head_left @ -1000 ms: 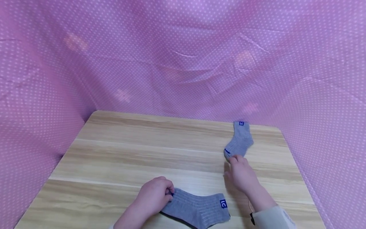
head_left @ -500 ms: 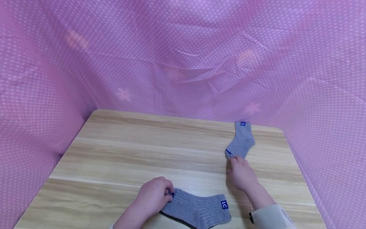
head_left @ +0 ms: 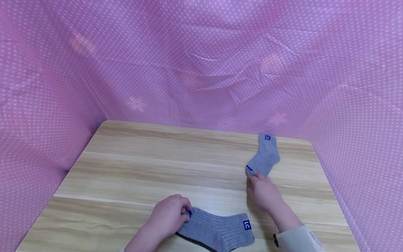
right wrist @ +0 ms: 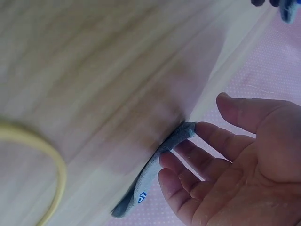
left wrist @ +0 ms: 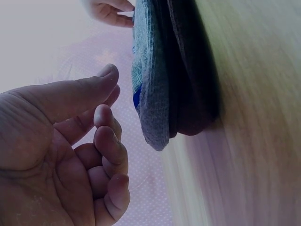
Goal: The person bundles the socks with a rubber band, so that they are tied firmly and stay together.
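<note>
A grey ribbed sock (head_left: 267,154) with a blue LC label lies at the far right of the table, toe toward me. My right hand (head_left: 267,194) touches its toe with the fingertips; in the right wrist view the thumb stands well apart from the fingers. Close to the front lies another grey sock (head_left: 217,227), its label end to the right. A dark layer (left wrist: 193,84) shows beneath it in the left wrist view. My left hand (head_left: 170,213) is beside its toe, fingers loosely bent, with a gap between fingertips and sock.
The wood-grain table (head_left: 126,168) carries both socks. Pink dotted cloth (head_left: 189,70) hangs round its back and sides. A yellow loop (right wrist: 59,174) crosses the left of the right wrist view.
Over the last half second my right hand and the far sock's toe have shifted slightly left and toward the front. My left hand and the near sock stay in place.
</note>
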`<state>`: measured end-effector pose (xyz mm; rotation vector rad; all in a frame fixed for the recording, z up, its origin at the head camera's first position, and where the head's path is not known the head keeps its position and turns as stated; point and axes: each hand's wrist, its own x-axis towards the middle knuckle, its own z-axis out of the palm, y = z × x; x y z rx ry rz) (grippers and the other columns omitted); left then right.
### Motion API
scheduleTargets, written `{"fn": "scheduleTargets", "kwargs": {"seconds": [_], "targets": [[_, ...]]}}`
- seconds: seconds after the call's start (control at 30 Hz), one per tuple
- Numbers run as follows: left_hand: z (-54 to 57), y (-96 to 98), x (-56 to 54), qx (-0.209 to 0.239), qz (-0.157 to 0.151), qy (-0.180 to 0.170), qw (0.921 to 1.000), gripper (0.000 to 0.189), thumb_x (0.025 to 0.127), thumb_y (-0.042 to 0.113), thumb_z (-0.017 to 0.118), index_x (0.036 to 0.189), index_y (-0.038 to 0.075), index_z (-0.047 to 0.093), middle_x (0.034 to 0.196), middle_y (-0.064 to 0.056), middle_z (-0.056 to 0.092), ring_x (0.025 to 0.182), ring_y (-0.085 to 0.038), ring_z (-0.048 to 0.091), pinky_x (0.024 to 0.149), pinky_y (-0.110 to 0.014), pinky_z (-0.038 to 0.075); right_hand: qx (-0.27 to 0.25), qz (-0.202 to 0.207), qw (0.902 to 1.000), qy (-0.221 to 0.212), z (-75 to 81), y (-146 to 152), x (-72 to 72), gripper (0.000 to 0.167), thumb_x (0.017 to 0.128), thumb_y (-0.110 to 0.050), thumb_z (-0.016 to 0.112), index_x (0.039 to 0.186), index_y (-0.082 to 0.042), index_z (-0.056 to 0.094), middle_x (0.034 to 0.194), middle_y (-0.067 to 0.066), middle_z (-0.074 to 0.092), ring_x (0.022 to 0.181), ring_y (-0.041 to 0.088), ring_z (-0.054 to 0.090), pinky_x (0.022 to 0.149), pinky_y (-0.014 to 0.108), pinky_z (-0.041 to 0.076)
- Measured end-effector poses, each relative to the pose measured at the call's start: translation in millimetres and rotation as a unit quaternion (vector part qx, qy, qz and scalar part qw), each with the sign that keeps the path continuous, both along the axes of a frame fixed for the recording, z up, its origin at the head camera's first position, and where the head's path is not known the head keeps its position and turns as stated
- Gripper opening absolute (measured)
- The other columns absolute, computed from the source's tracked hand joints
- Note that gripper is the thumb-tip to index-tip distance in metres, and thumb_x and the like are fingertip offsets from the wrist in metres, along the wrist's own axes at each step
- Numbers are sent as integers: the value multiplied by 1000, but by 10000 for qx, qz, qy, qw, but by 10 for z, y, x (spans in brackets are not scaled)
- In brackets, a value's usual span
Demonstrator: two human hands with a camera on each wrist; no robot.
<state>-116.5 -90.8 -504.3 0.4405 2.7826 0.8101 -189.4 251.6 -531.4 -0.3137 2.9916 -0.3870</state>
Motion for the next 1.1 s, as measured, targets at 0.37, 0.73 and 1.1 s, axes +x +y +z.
{"fn": "scheduleTargets", "kwargs": {"seconds": [0.37,0.73,1.1], "targets": [[3,-34,-8,4,9,15,10000,20,81,14,90,94,19,75,78,12,49,73,-8,48,66,-32,44,-10,156,9999,22,47,-136,76,50,92,-22,80,133,3,67,132,24,63,121,46,61,104,61,49],[11,-42,-14,-93,39,5,9999,23,80,13,90,95,17,73,78,11,50,75,-9,50,69,-35,46,-547,327,9980,25,69,-254,94,35,99,-7,65,133,2,65,124,22,70,116,41,67,100,56,53],[-5,-27,1,-83,74,-12,9999,26,80,13,91,96,16,72,78,11,50,74,-9,50,69,-35,46,-942,50,9950,-315,116,-343,123,30,100,-5,61,129,0,60,114,20,73,102,36,73,88,52,59]]}}
